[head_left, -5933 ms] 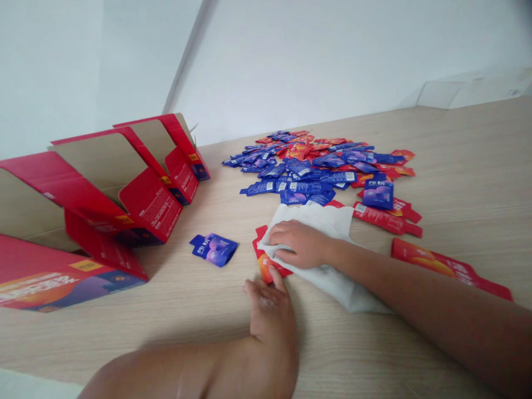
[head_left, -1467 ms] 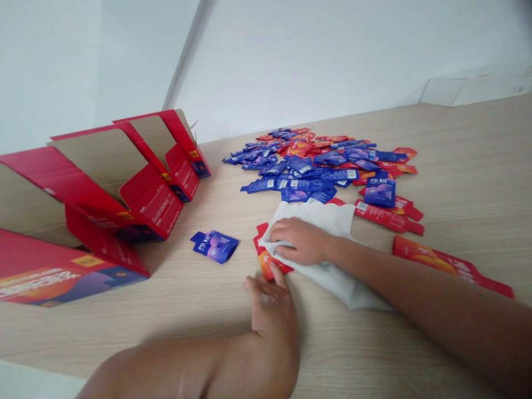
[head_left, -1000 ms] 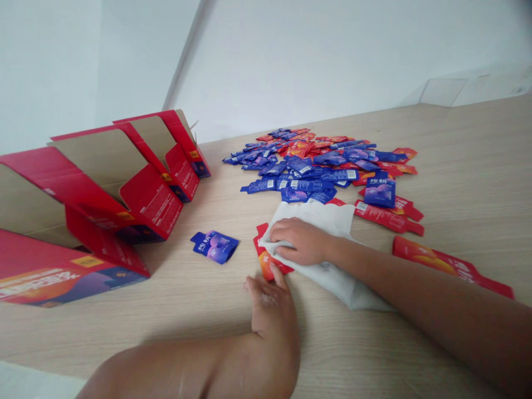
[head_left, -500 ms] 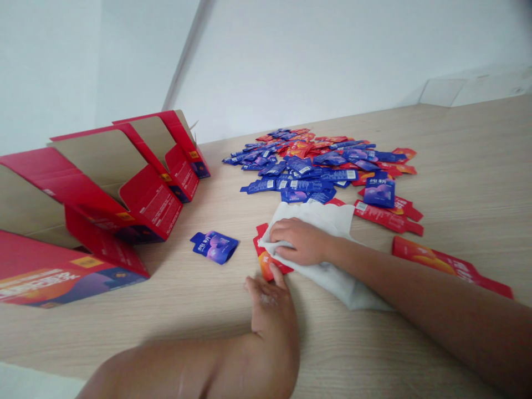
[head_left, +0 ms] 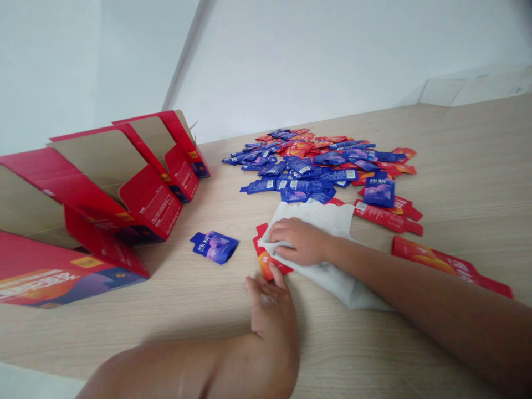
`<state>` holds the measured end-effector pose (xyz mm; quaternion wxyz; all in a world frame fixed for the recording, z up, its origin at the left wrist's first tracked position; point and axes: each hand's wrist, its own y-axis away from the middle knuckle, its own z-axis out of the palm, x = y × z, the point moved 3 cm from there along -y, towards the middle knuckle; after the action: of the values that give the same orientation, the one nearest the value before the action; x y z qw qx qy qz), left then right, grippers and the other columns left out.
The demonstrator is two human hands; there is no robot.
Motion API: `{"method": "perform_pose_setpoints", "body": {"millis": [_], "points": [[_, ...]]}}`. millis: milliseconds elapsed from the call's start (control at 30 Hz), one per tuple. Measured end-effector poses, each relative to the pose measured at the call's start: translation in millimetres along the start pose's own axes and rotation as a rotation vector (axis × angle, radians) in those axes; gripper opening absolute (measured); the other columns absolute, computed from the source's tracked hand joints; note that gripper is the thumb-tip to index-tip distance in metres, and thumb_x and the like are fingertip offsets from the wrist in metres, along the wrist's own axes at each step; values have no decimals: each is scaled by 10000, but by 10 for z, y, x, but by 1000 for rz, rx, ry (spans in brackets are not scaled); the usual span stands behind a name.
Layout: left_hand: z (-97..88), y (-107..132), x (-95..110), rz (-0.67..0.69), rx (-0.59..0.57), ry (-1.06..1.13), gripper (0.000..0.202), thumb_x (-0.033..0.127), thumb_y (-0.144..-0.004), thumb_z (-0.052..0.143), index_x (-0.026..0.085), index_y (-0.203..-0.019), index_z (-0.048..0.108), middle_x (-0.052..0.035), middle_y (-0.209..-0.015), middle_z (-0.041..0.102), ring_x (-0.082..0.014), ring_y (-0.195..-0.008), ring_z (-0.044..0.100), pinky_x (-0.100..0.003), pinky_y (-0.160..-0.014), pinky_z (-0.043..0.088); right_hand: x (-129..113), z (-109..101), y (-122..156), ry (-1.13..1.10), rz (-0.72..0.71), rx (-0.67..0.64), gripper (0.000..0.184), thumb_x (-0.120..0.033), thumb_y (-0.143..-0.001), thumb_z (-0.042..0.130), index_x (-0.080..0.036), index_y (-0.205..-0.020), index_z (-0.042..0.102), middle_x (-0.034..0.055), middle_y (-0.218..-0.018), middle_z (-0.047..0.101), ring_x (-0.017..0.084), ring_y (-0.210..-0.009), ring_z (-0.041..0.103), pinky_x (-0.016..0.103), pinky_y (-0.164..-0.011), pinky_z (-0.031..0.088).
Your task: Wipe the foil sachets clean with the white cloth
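Note:
My right hand [head_left: 300,241] presses down on a white wet wipe [head_left: 328,221], its fingers gathered on the cloth. The wipe lies partly over a red and orange sachet [head_left: 266,261], hiding most of it. My left hand [head_left: 270,305] rests on the table just below, with its fingers apart and its thumb tip at the sachet's lower edge. Nothing sits in its grasp. Left of my hands lies a lone blue spouted sachet [head_left: 214,247].
A heap of flattened blue and red sachets [head_left: 316,166] covers the light wood table [head_left: 461,166] ahead. Several loose red sachets [head_left: 449,266] lie to the right. Open red cardboard cartons [head_left: 152,205] stand at the left, near a white wall.
The view has shifted very slightly. My hands, the wipe and the sachets stay nearly where they were.

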<state>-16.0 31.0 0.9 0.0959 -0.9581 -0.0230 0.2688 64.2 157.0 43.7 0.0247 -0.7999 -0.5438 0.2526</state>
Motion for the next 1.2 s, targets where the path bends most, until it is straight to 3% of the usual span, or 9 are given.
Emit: {"method": "perform_pose_setpoints", "body": {"millis": [500, 867, 1200], "points": [[-39, -9, -22, 48, -40, -23, 490, 19, -832, 353, 75, -1280, 544, -172, -853, 731, -225, -844, 690, -477, -948, 467, 1, -1, -1, 9, 9, -1, 147, -229, -847, 538, -158, -943, 623, 93, -1038, 629, 220, -989, 551, 389, -885, 394], [-73, 2, 14, 33, -24, -225, 487, 28, -833, 354, 90, -1269, 564, -174, -852, 733, -225, -843, 693, -435, -944, 464, 3, 5, 0, 7, 11, 1, 137, -226, -849, 544, -154, -937, 620, 89, -1033, 630, 215, -993, 554, 378, -886, 394], [-40, 0, 2, 34, -43, -135, 496, 22, -840, 333, 80, -1286, 540, -161, -836, 733, -219, -845, 691, -461, -951, 463, 3, -2, -3, 5, 6, 2, 141, -224, -843, 548, -156, -939, 625, 93, -1029, 629, 220, -982, 551, 382, -881, 393]]}}
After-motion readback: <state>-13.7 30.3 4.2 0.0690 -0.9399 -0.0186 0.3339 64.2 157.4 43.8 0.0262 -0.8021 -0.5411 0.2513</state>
